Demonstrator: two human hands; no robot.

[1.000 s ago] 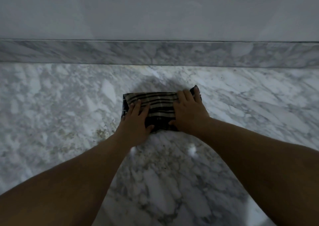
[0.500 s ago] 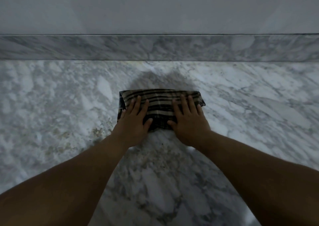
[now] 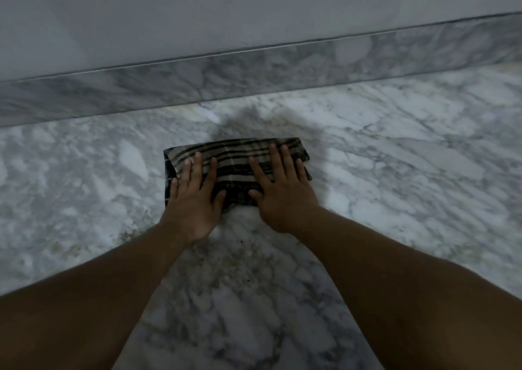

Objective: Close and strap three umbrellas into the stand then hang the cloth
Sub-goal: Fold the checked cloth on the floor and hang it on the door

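Note:
A folded cloth [image 3: 234, 160] with dark and beige stripes lies flat on the marble floor [image 3: 395, 171], a little in front of the wall. My left hand [image 3: 195, 197] rests palm down on its left part, fingers spread. My right hand [image 3: 282, 188] lies palm down on its right part, fingers spread as well. Neither hand grips the cloth; both press on top of it. No umbrella and no stand are in view.
A marble skirting strip [image 3: 254, 70] runs along the base of a plain pale wall [image 3: 226, 10] just beyond the cloth. The grey-veined marble floor stretches left, right and toward me. A dark shadow falls on the floor behind the cloth.
The cloth's raised right corner has been laid flat. Both hands stay on the cloth with fingers spread wider. The camera has tilted, so the skirting now slants.

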